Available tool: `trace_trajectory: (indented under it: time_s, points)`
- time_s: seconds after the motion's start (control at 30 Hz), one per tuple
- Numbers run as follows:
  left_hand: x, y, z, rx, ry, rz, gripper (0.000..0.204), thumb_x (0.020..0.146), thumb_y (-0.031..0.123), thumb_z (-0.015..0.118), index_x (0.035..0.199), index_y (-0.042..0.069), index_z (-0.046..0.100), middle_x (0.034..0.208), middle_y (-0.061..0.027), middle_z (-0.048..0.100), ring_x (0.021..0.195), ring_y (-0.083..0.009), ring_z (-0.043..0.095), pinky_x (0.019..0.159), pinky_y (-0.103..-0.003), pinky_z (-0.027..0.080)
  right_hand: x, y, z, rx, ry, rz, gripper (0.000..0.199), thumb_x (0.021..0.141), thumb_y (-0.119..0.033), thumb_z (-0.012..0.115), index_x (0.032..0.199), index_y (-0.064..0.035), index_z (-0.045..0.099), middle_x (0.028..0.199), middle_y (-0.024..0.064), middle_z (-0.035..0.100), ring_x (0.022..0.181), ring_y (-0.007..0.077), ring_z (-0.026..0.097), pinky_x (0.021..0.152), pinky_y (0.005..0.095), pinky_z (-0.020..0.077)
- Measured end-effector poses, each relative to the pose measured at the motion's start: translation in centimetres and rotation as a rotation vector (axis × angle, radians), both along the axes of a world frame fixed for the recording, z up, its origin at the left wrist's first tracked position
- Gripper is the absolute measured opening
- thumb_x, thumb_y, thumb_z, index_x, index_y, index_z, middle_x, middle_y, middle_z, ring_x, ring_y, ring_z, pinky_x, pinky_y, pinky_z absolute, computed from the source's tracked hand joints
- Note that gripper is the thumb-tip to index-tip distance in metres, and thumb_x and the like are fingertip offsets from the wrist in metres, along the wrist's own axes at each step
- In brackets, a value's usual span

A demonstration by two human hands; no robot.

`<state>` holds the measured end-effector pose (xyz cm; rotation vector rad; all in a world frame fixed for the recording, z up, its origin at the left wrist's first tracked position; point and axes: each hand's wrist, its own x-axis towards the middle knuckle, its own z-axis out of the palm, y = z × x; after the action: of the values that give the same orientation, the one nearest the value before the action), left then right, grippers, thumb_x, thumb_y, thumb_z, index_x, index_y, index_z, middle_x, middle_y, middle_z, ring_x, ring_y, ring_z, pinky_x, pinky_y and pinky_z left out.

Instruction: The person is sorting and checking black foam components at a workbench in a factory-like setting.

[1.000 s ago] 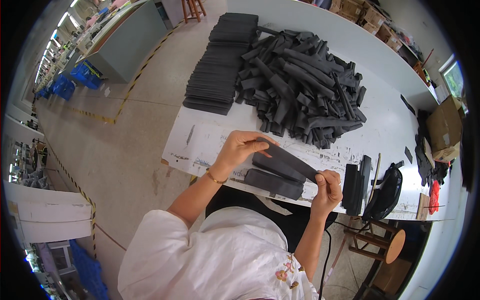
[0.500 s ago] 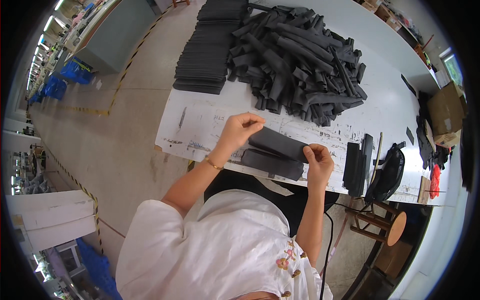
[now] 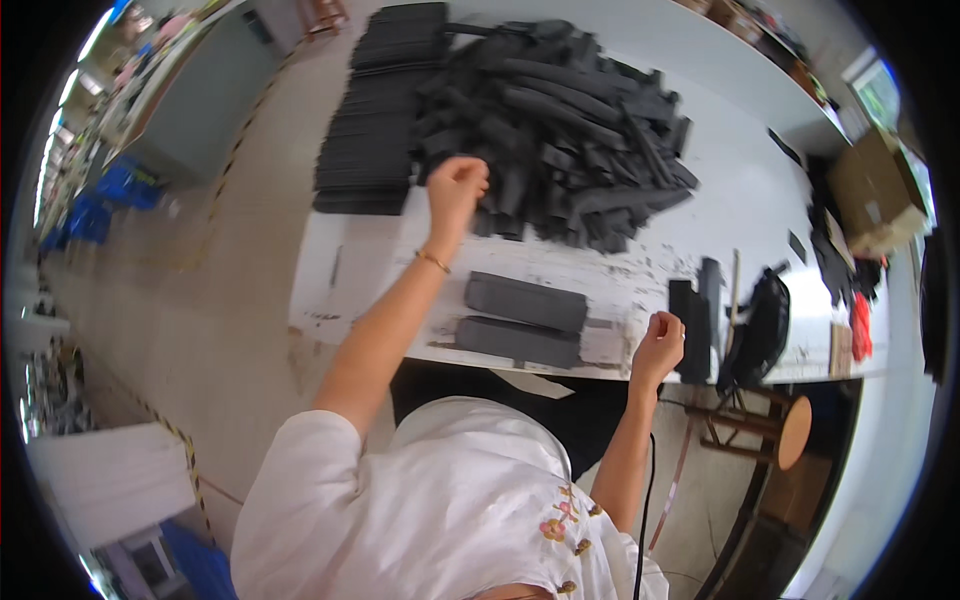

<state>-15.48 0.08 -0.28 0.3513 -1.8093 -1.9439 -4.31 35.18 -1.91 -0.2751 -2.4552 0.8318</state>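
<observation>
White table (image 3: pixel 700 130) is the landmark. Left of its near-left corner is open bare floor w/ a yellow-black tape line, much free room there. On table's far-left part sits a neat stack of flat black sheets (image 3: pixel 375 120); its left side runs along the table edge. Just right of the stack, a big loose pile of black foam strips (image 3: pixel 570 120), too many to count. Left hand (image 3: pixel 457 185) is at the pile's near-left edge, fingers curled into a fist; cannot tell if something is inside. Near the table's front edge, approx. the middle, lie 2 black foam blocks (image 3: pixel 525 302), one behind the other, nearly touching, both released. Right hand (image 3: pixel 657 345) is at the front edge, right of the blocks, also curled, touching no block. Right of it 2 upright black slabs (image 3: pixel 692 315), then 1 black bag (image 3: pixel 760 325).
</observation>
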Motion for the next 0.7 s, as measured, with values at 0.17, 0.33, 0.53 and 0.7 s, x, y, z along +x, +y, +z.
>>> trace_trajectory:
  time_s: [0.17,0.33,0.53,0.7]
  points:
    - [-5.5,3.2,1.4,0.18,-0.301,-0.04,0.02,0.084,0.014,0.072,0.089,-0.005,0.068,0.074,-0.0084,0.067,0.058,-0.0119,0.064,0.054,-0.022,0.053,-1.1,4.1,-1.6,0.216,-0.147,-0.171,0.02,0.084,-0.013,0.07,0.101,-0.0059,0.064,0.1,0.0116,0.061,0.097,0.0325,0.056,0.078,0.0411,0.0463]
    - [-8.0,4.3,-0.2,0.094,-0.308,0.112,0.017,0.081,0.012,0.074,0.083,-0.004,0.069,0.068,-0.0063,0.064,0.05,-0.0106,0.055,0.046,-0.023,0.044,-2.8,4.0,-1.4,0.568,-0.298,-0.324,0.035,0.081,-0.024,0.073,0.108,-0.0047,0.062,0.112,0.0083,0.057,0.106,0.0277,0.053,0.083,0.04,0.0442]
    - [-4.2,3.1,1.3,0.433,-0.116,0.015,0.014,0.091,0.007,0.059,0.097,-0.006,0.058,0.091,-0.0147,0.063,0.081,-0.0252,0.067,0.068,-0.035,0.059,-2.5,5.0,-3.2,1.099,-0.326,-0.192,0.015,0.085,-0.011,0.057,0.095,-0.0029,0.065,0.091,0.0062,0.059,0.084,0.0226,0.056,0.072,0.035,0.0449]
    - [-0.2,-0.9,-0.8,0.667,-0.087,-0.14,0.017,0.093,0.003,0.046,0.104,-0.01,0.05,0.101,-0.0218,0.06,0.089,-0.0369,0.067,0.078,-0.049,0.061,-1.8,5.2,-2.1,0.992,-0.283,-0.017,0.02,0.086,-0.012,0.057,0.104,-0.0033,0.063,0.097,0.0062,0.059,0.089,0.0221,0.056,0.074,0.0359,0.0442]
